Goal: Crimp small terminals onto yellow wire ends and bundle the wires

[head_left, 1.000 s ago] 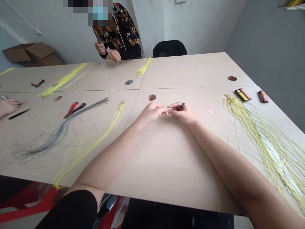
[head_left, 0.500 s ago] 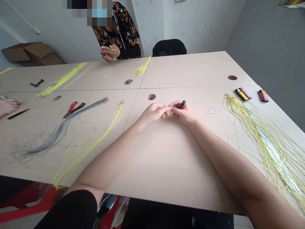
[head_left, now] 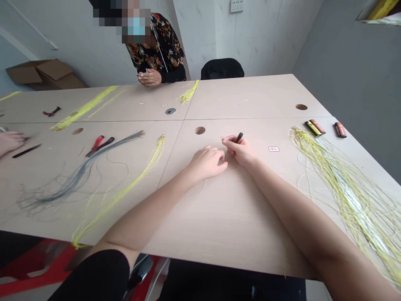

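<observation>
My right hand (head_left: 239, 149) is closed in a pinch above the table. A dark pen-shaped tool (head_left: 239, 137) sticks up out of its grip, and a tiny golden hook (head_left: 222, 138) shows at its fingertips. My left hand (head_left: 207, 163) hovers just to the left and nearer to me, apart from the right, with its fingers curled and the thumb pointing right. A thin pale line (head_left: 203, 187) comes out below the left hand and trails onto the table; the curled fingers hide where it is gripped.
Yellow lines (head_left: 328, 175) with hooked ends spread at right, near lighters (head_left: 315, 127) and a small label (head_left: 273, 149). At left lie a grey line bundle (head_left: 81, 171), a yellow bundle (head_left: 134, 182) and red-black pliers (head_left: 98, 145). A co-worker (head_left: 156, 54) sits opposite; another hand (head_left: 11, 141) rests far left.
My left hand has parted from the right fingertips and come toward me, its fingers curling. My right hand keeps its hold on the tool. The view has tilted up slightly.
</observation>
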Demonstrator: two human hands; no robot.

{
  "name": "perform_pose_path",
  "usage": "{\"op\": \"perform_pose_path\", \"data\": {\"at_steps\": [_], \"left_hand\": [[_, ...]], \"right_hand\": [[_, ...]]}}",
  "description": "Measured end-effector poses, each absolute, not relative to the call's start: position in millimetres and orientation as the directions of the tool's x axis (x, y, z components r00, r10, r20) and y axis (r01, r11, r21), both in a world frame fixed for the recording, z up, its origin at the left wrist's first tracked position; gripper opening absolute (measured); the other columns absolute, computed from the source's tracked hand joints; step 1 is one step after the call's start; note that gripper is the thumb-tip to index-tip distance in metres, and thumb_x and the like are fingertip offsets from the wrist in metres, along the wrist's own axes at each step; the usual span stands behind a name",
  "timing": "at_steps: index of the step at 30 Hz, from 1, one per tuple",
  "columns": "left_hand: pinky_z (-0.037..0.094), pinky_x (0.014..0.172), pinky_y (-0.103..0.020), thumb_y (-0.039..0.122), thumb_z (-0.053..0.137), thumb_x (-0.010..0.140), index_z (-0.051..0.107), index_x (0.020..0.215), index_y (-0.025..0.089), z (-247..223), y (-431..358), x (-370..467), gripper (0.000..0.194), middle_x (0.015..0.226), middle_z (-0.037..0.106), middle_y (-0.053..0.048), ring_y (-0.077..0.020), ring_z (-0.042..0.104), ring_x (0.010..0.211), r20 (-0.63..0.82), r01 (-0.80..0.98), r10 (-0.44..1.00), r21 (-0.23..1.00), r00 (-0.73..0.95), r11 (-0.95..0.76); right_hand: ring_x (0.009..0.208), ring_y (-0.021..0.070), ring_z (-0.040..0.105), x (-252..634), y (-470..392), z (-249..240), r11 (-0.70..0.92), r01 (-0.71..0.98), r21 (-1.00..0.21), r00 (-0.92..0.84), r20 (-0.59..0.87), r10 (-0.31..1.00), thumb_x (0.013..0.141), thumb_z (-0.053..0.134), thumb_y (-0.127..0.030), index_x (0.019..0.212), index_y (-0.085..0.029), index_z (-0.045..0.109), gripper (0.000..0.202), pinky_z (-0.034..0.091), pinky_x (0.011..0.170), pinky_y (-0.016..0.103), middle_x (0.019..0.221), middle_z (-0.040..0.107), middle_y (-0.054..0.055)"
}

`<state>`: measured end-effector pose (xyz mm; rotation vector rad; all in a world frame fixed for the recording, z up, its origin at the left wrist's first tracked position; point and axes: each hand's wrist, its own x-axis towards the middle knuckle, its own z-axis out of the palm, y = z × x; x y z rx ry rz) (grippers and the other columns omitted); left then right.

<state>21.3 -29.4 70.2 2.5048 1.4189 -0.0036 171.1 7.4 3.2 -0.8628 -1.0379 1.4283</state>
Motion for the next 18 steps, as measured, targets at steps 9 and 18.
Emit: {"op": "perform_pose_path", "data": {"at_steps": [9,18], "left_hand": [[0.047,0.088,-0.044,0.044,0.046,0.087,0.064,0.106,0.019,78.8,-42.1,20.0,0.036,0.114,0.063,-0.012,-0.0321,0.055,0.112,-0.365,0.847,0.781,0.04,0.507,-0.531],[0.046,0.09,-0.044,0.049,0.044,0.089,0.062,0.111,0.02,88.6,-44.7,14.5,0.04,0.117,0.063,-0.011,-0.0315,0.053,0.115,-0.433,0.836,0.751,0.011,0.499,-0.549]], "right_hand": [[0.048,0.005,0.031,168.6,3.9,5.2,0.0,-0.35,-0.937,-0.137,0.052,0.989,0.057,0.083,-0.038,0.068,-0.018,0.062,0.032,0.025,0.047,0.027,0.057,0.044,-0.006],[0.049,0.0044,0.032,168.6,3.2,4.7,-0.01,-0.32,-0.947,-0.149,0.04,0.988,0.056,0.084,-0.039,0.064,-0.017,0.061,0.033,0.025,0.048,0.027,0.066,0.054,-0.003]]}}
